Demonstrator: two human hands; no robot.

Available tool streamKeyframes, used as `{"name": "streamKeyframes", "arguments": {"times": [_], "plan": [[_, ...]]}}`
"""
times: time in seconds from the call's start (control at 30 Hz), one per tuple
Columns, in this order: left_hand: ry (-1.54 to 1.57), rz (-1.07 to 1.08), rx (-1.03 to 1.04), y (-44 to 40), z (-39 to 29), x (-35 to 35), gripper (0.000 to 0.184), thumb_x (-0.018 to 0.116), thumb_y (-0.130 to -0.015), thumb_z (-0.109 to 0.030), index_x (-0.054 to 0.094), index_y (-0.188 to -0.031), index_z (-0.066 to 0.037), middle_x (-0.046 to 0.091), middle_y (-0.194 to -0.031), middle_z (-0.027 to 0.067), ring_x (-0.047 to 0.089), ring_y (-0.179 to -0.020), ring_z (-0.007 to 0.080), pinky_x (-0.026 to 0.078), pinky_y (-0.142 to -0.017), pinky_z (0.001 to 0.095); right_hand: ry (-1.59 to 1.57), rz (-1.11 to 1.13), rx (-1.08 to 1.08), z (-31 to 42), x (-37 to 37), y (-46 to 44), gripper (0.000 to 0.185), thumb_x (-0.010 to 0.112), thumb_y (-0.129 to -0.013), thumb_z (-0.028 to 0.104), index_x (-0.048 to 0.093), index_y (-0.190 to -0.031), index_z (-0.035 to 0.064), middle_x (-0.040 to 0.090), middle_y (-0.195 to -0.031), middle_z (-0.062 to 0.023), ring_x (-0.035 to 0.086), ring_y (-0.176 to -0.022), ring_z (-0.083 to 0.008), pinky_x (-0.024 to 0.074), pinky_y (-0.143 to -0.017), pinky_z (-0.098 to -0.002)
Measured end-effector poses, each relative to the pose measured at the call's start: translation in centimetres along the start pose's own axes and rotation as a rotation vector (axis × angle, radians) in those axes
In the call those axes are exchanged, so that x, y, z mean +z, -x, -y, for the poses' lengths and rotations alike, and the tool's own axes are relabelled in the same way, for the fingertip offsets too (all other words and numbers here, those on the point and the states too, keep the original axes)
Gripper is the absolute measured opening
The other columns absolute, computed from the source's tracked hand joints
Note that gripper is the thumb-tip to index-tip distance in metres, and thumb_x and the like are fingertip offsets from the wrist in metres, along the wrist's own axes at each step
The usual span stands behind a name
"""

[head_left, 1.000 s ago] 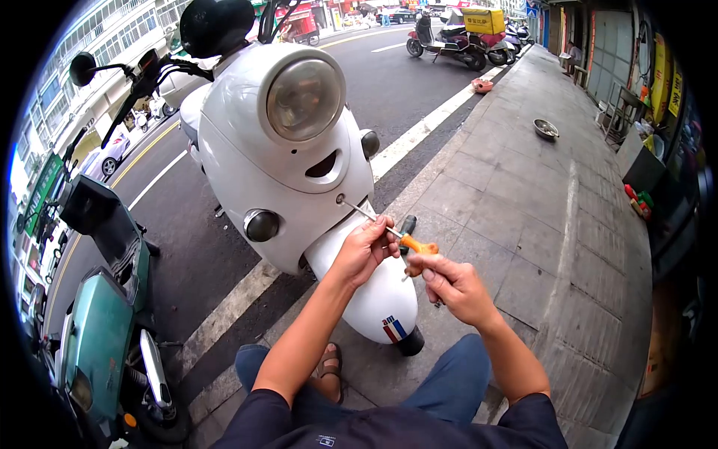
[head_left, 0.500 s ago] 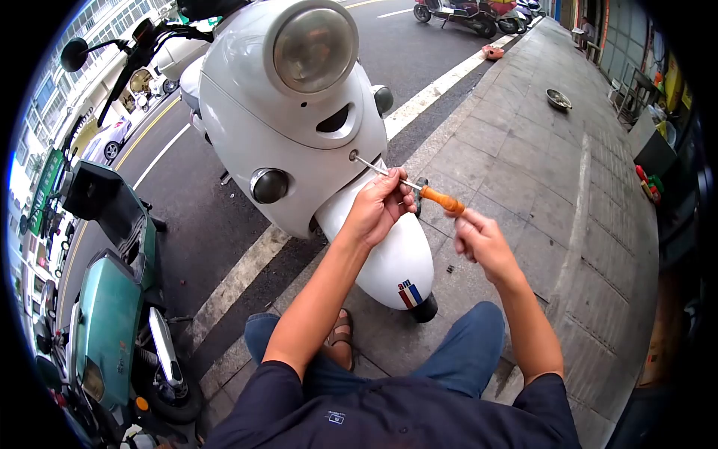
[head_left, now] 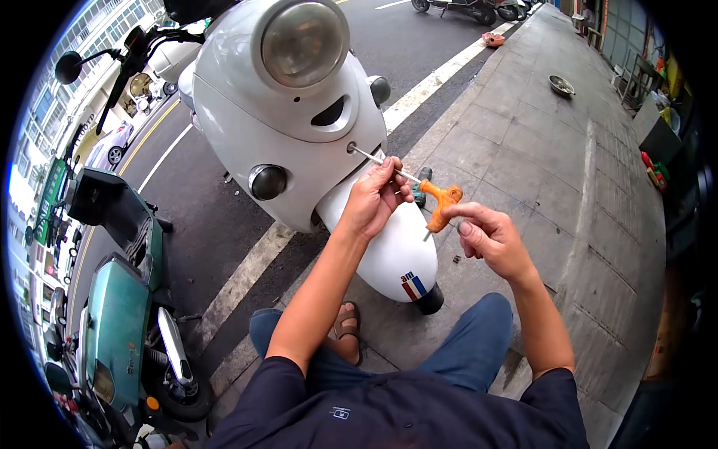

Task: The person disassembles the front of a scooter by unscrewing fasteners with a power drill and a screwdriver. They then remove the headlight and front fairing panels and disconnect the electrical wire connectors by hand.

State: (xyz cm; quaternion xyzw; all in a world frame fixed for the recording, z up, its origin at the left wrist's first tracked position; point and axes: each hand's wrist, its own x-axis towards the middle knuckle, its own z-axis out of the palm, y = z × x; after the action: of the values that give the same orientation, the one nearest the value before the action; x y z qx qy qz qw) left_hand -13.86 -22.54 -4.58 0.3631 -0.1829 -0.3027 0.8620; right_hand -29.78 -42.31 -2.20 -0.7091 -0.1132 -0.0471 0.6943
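Note:
A T-handle screwdriver (head_left: 443, 204) with an orange grip and a thin metal shaft runs to a round screw recess (head_left: 351, 148) in the front of a pale grey scooter (head_left: 247, 112). The fingers of my left hand (head_left: 374, 196) are closed around the shaft, just above the white front fender (head_left: 400, 254). At the orange crossbar, my right hand (head_left: 493, 241) is curled, with its index fingertip against the bar and the thumb a little below. Whether the tip sits in a screw is too small to see.
To the left stands a green scooter (head_left: 123, 314). Part of a dark green tool (head_left: 423, 187) shows behind the fender. On the pavement lie a metal bowl (head_left: 561, 86) and a small dark piece (head_left: 457, 259). A reddish object (head_left: 493, 40) is by the kerb line.
The orange handle has rotated, so its crossbar now shows side-on. My right hand has shifted slightly right and down, its index finger more extended. My left hand stays on the shaft.

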Motion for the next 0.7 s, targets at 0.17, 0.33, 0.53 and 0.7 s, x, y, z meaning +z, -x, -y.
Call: {"name": "streamKeyframes", "arguments": {"times": [0.17,0.33,0.53,0.7], "plan": [[-0.015,-0.050,-0.005,0.1,1.0,-0.5,0.023,0.049,-0.102,-0.027,0.056,-0.101,-0.004,0.058,-0.079,0.0065,0.058,-0.074,0.0190,0.051,-0.072,0.0361,-0.065,-0.182,0.085,-2.9,-1.0,0.6,0.026,0.055,-0.099,0.025,0.067,-0.093,0.0030,0.052,-0.062,0.0035,0.048,-0.056,-0.0035,0.0363,-0.050,-0.0199],[-0.116,-0.060,-0.029,0.9,1.7,0.0,0.024,0.048,-0.102,-0.028,0.056,-0.101,-0.005,0.058,-0.078,0.0052,0.058,-0.074,0.0186,0.051,-0.072,0.0352,-0.111,-0.251,0.116,-4.6,-1.2,2.2,0.026,0.055,-0.099,0.025,0.067,-0.094,0.0034,0.051,-0.061,0.0031,0.046,-0.055,-0.0032,0.0351,-0.049,-0.0197],[-0.583,-0.024,-0.129,4.5,1.2,2.7,0.027,0.049,-0.102,-0.030,0.056,-0.095,-0.005,0.056,-0.078,0.0018,0.058,-0.071,0.0120,0.051,-0.070,0.0284,-0.114,-0.340,0.113,-5.9,-2.0,3.2,0.026,0.056,-0.098,0.027,0.067,-0.097,0.0036,0.051,-0.061,0.0027,0.043,-0.054,-0.0029,0.0326,-0.048,-0.0196],[-1.027,0.130,-0.167,11.1,-1.8,3.1,0.031,0.051,-0.101,-0.033,0.056,-0.097,-0.003,0.054,-0.078,0.0010,0.051,-0.071,0.0090,0.046,-0.066,0.0266,0.002,-0.240,-0.093,-2.5,2.5,-0.6,0.028,0.055,-0.100,0.025,0.060,-0.114,0.0014,0.052,-0.070,0.0009,0.041,-0.057,-0.0022,0.0330,-0.051,-0.0168]]}}
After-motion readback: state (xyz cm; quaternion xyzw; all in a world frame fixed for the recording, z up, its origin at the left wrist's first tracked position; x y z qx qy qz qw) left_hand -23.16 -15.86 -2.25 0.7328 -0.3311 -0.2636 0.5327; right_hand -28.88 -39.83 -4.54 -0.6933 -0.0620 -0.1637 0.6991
